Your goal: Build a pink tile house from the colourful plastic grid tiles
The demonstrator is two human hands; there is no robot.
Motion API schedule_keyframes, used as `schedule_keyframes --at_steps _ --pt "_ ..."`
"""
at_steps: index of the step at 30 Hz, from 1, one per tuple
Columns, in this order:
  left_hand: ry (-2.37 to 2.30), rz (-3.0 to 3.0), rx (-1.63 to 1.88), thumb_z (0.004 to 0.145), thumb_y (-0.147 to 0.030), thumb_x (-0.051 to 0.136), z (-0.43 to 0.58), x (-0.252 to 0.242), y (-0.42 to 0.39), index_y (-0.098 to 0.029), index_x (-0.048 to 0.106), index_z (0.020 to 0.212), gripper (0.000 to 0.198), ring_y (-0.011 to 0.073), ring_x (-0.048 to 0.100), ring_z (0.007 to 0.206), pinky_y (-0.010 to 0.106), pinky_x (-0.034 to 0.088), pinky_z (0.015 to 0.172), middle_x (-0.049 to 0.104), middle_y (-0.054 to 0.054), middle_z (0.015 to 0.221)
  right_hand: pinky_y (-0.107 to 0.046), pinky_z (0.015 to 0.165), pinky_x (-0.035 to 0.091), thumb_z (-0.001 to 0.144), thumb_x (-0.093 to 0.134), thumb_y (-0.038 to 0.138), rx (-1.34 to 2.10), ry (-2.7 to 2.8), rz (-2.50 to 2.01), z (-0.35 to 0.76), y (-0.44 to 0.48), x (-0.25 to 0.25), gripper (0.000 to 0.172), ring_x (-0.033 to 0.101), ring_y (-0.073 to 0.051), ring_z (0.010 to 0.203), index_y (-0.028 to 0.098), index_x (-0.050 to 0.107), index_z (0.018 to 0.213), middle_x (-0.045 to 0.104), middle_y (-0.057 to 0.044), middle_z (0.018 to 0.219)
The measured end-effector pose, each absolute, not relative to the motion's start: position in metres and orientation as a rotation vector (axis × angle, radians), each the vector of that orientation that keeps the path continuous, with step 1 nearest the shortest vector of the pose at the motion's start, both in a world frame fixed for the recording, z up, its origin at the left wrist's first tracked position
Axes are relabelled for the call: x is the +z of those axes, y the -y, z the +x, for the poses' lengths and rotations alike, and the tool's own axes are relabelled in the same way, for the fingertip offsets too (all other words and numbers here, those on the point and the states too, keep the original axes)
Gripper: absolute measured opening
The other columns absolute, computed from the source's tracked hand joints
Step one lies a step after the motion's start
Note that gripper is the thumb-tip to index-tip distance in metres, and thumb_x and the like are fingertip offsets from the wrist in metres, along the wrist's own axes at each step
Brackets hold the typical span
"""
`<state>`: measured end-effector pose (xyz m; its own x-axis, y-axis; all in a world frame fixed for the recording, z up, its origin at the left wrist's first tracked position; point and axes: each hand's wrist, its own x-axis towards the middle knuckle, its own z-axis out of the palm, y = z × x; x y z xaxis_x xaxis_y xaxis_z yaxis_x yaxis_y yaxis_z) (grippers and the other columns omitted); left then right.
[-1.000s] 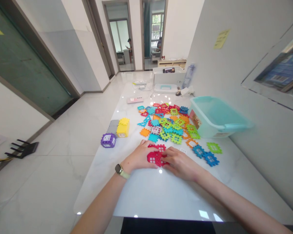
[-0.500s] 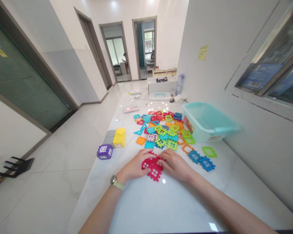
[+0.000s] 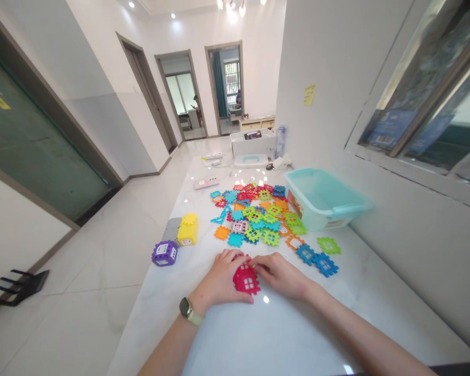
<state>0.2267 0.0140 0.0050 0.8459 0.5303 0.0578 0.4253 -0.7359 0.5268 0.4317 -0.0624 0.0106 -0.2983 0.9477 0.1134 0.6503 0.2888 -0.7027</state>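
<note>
Near the middle of the table, my left hand (image 3: 224,278) is wrapped round several red interlocking building panels (image 3: 247,281) with window cut-outs. Its thumb lies along their near edge, its fingers over the far left side. From the right, my right hand (image 3: 279,274) pinches the upper right edge of the same red panels; the fingertips partly cover it. How the panels join is partly hidden by the fingers. Just beyond my hands spreads a pile of loose panels (image 3: 254,222) in green, blue, orange and red.
At the left table edge stand a purple block (image 3: 164,253), a yellow block (image 3: 188,231) and a grey block (image 3: 172,228). A teal plastic bin (image 3: 327,201) stands right of the pile against the wall. Farther back are a pink case (image 3: 206,184), a white box (image 3: 238,145) and a bottle (image 3: 280,141).
My left hand has closed farther round the red panels, its thumb moving to their near edge. My right hand has shifted to a pinch at their edge. The whole view has tilted slightly.
</note>
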Motion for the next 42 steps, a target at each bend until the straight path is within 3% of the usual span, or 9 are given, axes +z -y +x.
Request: schedule_keyframes --at_steps 4,13,19,25,29,34,38,42 --pt "-0.711 2.518 0.264 0.051 -0.049 0.088 0.229 0.006 -0.01 -0.028 0.053 0.128 0.087 0.0324 0.045 0.119 0.046 0.037 0.101 0.051 0.008 0.132 -0.024 0.075 0.048 0.09 0.043 0.01 0.736 2.005 -1.339 0.431 0.059 0.006 0.031 0.068 -0.015 0.079 0.021 0.071 0.1 0.074 -0.002 0.089" --pt "-0.623 2.432 0.3 0.051 -0.046 0.089 0.227 0.002 -0.014 -0.03 0.056 0.124 0.082 0.0304 0.044 0.121 0.044 0.033 0.105 0.052 0.005 0.132 -0.034 0.075 0.053 0.092 0.044 0.023 0.255 1.663 -1.598 0.476 0.027 -0.014 0.027 0.069 -0.022 0.086 0.017 0.069 0.098 0.074 -0.009 0.095" --pt "-0.596 2.444 0.364 0.056 -0.053 0.084 0.227 -0.004 -0.014 -0.03 0.057 0.122 0.075 0.0309 0.044 0.118 0.045 0.034 0.103 0.053 0.005 0.128 -0.041 0.089 0.05 0.086 0.045 0.017 0.136 1.715 -1.707 0.497 -0.051 -0.007 0.029 0.067 -0.026 0.098 0.014 0.069 0.102 0.073 -0.012 0.104" --pt "-0.556 2.407 0.391 0.058 -0.062 0.078 0.222 -0.006 -0.016 -0.032 0.057 0.124 0.075 0.0318 0.045 0.116 0.046 0.032 0.103 0.055 0.004 0.127 -0.037 0.098 0.045 0.08 0.05 0.011 0.134 1.83 -1.826 0.496 -0.145 0.004 0.031 0.064 -0.027 0.108 0.014 0.071 0.103 0.072 -0.012 0.111" --pt "-0.532 2.402 0.387 0.061 -0.068 0.073 0.223 -0.014 -0.019 -0.031 0.056 0.124 0.075 0.0321 0.044 0.118 0.046 0.03 0.104 0.054 0.004 0.129 -0.036 0.09 0.046 0.079 0.06 0.023 0.1 1.774 -1.967 0.491 -0.186 0.002 0.026 0.065 -0.03 0.103 0.014 0.071 0.101 0.073 -0.014 0.105" --pt "-0.492 2.418 0.27 0.064 -0.069 0.07 0.225 -0.026 -0.028 -0.03 0.057 0.122 0.071 0.0315 0.042 0.12 0.046 0.028 0.105 0.051 0.004 0.133 -0.033 0.073 0.046 0.07 0.07 0.034 0.064 1.744 -2.045 0.486 -0.204 0.005 0.018 0.066 -0.029 0.079 0.016 0.069 0.074 0.072 -0.01 0.074" --pt "-0.579 2.432 0.305 0.066 -0.062 0.07 0.218 -0.022 -0.029 -0.032 0.053 0.125 0.068 0.031 0.041 0.121 0.049 0.02 0.109 0.051 0.002 0.129 -0.029 0.065 0.043 0.078 0.06 0.031 0.034 1.739 -2.001 0.487 -0.188 0.021 0.015 0.063 -0.023 0.07 0.017 0.065 0.075 0.069 -0.007 0.07" --pt "-0.662 2.437 0.322 0.06 -0.051 0.075 0.211 -0.013 -0.03 -0.029 0.049 0.125 0.073 0.0317 0.041 0.121 0.05 0.024 0.108 0.049 0.005 0.13 -0.029 0.065 0.044 0.086 0.055 0.035 0.048 1.846 -1.873 0.472 -0.123 0.034 0.017 0.06 -0.02 0.067 0.02 0.061 0.081 0.067 -0.005 0.074"
